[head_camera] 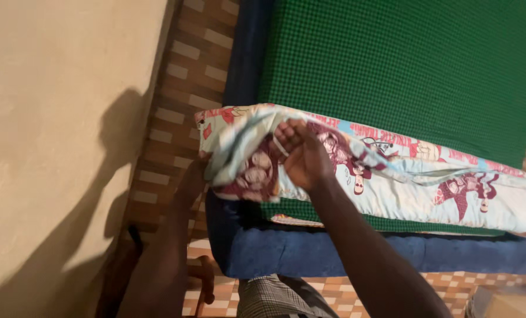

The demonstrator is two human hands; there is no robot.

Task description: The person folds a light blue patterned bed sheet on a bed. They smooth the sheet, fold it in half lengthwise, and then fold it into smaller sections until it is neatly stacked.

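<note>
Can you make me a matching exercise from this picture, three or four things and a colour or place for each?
Things:
1. checked sheet
2. mattress edge
3. patterned cloth
4. wall

Descriptions:
A. dark blue
B. plain beige, along the left
C. green
D. pale with maroon figures, gripped by the left hand and right hand

Pairs: 1-C, 2-A, 3-D, 4-B

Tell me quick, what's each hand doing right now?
Left hand: mostly hidden under the patterned sheet; touching its corner, grip cannot be told.
Right hand: closed, gripping a fold of the patterned sheet.
</note>
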